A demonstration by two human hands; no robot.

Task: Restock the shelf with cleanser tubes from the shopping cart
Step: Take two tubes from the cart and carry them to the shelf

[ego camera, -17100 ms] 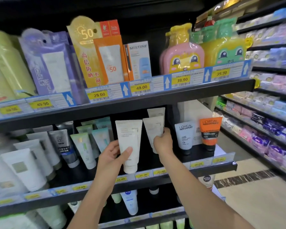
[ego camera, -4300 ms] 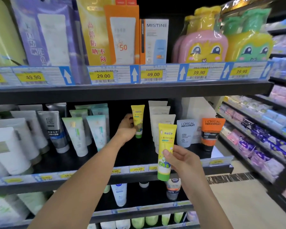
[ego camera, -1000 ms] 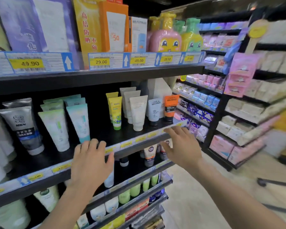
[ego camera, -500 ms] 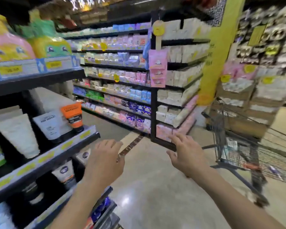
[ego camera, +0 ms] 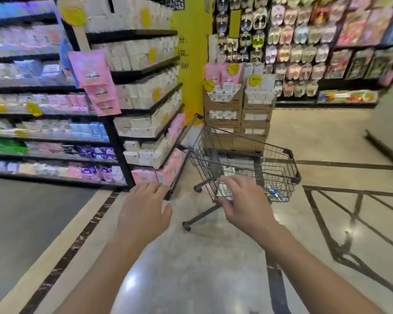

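A dark wire shopping cart (ego camera: pixel 279 158) stands on the shiny floor ahead of me, a little right of centre. Pale tubes (ego camera: pixel 228 172) lie in its basket, blurred and partly hidden by my right hand. A small bluish item (ego camera: pixel 275 194) lies at the basket's near right corner. My right hand (ego camera: pixel 245 203) hovers in front of the cart's near side with relaxed fingers, holding nothing. My left hand (ego camera: pixel 145 211) is stretched out left of the cart, fingers straight, also holding nothing. The cleanser shelf is out of view.
Black store shelving (ego camera: pixel 114 123) with pink and white packs runs along the left. Stacked cardboard boxes (ego camera: pixel 238 118) stand behind the cart beside a yellow pillar (ego camera: pixel 191 53). A wall rack of slippers (ego camera: pixel 293 41) fills the back right. Open floor lies between me and the cart.
My view has swung right, away from the cleanser shelf, and the cart is now centred ahead. Both hands, holding nothing, have moved with the turn toward the cart.
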